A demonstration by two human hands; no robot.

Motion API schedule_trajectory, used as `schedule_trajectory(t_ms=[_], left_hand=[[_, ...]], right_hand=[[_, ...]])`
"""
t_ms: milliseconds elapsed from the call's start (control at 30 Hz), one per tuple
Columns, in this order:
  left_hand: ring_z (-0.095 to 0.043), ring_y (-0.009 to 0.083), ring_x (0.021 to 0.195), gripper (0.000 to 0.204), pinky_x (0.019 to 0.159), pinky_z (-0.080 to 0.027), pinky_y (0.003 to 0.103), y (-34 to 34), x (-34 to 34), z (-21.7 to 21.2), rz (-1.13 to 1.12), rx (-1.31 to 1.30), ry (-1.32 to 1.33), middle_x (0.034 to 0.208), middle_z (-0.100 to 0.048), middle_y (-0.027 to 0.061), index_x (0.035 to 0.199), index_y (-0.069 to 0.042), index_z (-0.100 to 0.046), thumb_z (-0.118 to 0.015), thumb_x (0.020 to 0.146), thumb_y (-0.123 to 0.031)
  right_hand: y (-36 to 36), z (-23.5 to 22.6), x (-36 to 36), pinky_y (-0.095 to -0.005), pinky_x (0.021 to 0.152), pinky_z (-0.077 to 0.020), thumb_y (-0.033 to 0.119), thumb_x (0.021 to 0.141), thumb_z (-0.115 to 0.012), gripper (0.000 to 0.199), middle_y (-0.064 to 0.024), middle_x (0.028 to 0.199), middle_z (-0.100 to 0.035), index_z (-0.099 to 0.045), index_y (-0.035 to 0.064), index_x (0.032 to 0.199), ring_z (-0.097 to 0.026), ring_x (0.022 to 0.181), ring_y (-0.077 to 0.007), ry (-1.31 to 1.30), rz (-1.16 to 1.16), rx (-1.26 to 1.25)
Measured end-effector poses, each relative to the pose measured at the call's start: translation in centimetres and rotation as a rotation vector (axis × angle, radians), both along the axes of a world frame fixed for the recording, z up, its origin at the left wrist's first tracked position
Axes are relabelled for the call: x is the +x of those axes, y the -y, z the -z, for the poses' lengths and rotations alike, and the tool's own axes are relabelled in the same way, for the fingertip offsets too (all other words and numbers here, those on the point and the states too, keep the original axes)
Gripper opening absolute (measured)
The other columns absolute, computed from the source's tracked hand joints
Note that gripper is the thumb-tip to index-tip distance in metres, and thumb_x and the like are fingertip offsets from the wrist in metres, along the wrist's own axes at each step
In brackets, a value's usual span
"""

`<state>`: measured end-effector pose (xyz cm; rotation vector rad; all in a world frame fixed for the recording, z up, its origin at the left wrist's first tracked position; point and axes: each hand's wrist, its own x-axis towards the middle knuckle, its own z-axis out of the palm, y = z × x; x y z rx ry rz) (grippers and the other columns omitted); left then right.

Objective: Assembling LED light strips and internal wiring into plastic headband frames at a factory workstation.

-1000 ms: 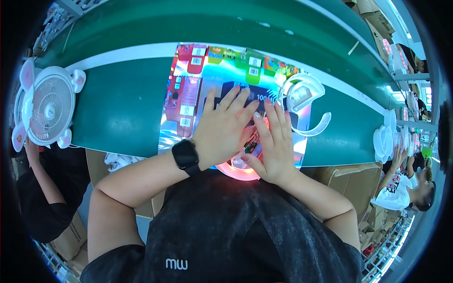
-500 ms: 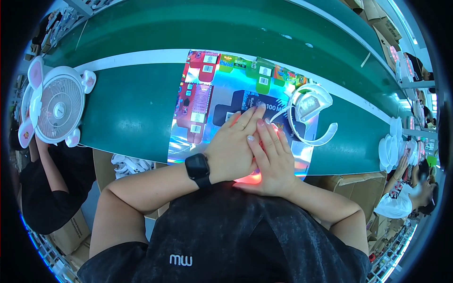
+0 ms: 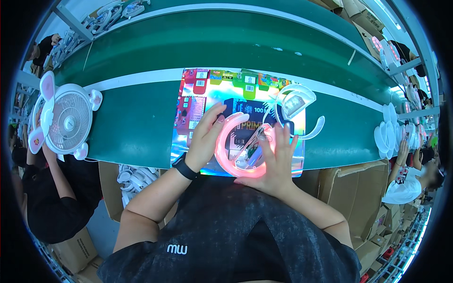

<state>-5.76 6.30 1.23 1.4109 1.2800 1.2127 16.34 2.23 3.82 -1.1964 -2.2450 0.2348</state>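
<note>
In front of me lies a C-shaped plastic ring part [image 3: 225, 160], lit pinkish red, with a half-round compartment showing wires and small parts inside. My right hand [image 3: 278, 165] grips its right side, thumb at the lower rim and fingers over the compartment's edge. My left hand [image 3: 204, 141], with a dark watch on the wrist, is beside the ring's left curve, fingers stretched and apart; whether it touches the ring is hard to tell. Just beyond my right fingers rests a similar unlit white ring part [image 3: 297, 106]. Beneath both parts is a shiny printed sheet [image 3: 189, 111].
A white fan with ear-shaped pieces [image 3: 70, 123] stands at the left of the green bench [image 3: 132, 127]. White curved parts [image 3: 387, 134] are stacked at the right end. Cardboard boxes [image 3: 351, 198] sit below the near edge. Other people work on both sides.
My hands, earlier overlapped and pressed over the glowing ring, have come apart. The left moved leftward off it, uncovering the ring and its compartment.
</note>
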Motion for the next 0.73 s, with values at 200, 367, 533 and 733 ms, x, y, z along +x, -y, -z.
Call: schedule_trajectory(t_ms=[200, 367, 533, 733], left_hand=[[-0.058, 0.0182, 0.119, 0.043, 0.101, -0.046, 0.031, -0.4, 0.9, -0.6, 0.127, -0.362, 0.348, 0.132, -0.060, 0.0136, 0.141, 0.003, -0.047, -0.043, 0.106, -0.021], [-0.065, 0.0137, 0.101, 0.034, 0.088, -0.053, 0.026, -1.8, 0.6, -2.6, 0.198, -0.545, 0.342, 0.117, -0.068, 0.0100, 0.128, 0.002, -0.061, -0.056, 0.102, -0.019], [-0.065, 0.0103, 0.085, 0.034, 0.076, -0.054, 0.024, -2.2, 1.5, -2.2, 0.255, -0.620, 0.498, 0.112, -0.068, 0.0082, 0.126, 0.001, -0.062, -0.059, 0.100, -0.021], [-0.064, 0.0150, 0.098, 0.075, 0.086, -0.052, 0.032, -2.7, 1.6, -3.7, 0.368, -0.772, 0.378, 0.117, -0.064, 0.0102, 0.136, 0.001, -0.053, -0.066, 0.089, -0.056]], right_hand=[[-0.4, 1.6, 1.0, -0.0693, 0.109, -0.0258, 0.059, 0.056, -0.088, 0.095, -0.0216, 0.155, -0.030, -0.054, 0.0147, 0.134, -0.023, 0.142, -0.0540, -0.163, -0.109, -0.100], [0.1, 3.0, 2.8, -0.0697, 0.105, -0.0358, 0.046, 0.068, -0.083, 0.058, -0.0127, 0.136, -0.054, -0.068, 0.0150, 0.114, -0.043, 0.128, -0.0553, -0.102, -0.188, 0.090], [0.9, 4.2, 3.8, -0.0731, 0.105, -0.0325, 0.045, 0.070, -0.082, 0.052, -0.0108, 0.133, -0.057, -0.069, 0.0148, 0.110, -0.046, 0.125, -0.0543, -0.084, -0.253, 0.166], [0.7, 4.4, 4.0, -0.0738, 0.109, -0.0253, 0.057, 0.074, -0.076, 0.053, -0.0116, 0.133, -0.058, -0.072, 0.0166, 0.108, -0.038, 0.132, -0.0561, -0.100, -0.263, 0.116]])
